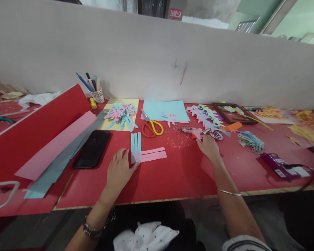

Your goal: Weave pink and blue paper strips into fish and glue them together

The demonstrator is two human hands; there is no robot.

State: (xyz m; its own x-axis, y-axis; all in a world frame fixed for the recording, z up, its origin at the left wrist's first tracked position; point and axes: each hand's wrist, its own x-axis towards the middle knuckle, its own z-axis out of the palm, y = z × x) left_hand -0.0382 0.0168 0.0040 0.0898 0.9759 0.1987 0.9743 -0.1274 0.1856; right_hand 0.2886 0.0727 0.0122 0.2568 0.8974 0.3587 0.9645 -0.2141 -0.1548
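My left hand (119, 169) rests on the red table with fingers loosely apart, its thumb touching the corner of a paper piece. That piece has blue paper strips (135, 142) pointing away from me and pink paper strips (154, 154) pointing right, crossing at the corner. My right hand (209, 145) is closed on a pink glue gun (194, 131) with an orange part, its tip towards the left. The hand hides much of the handle. Scissors (152, 128) with red and yellow handles lie between the hands, farther back.
A black phone (92, 149) lies left of my left hand, beside long pink paper (60, 144). Behind are a pile of strips (122, 113), a blue sheet (157, 107) and a folded paper chain (205, 116). A purple power strip (278, 165) is at the right.
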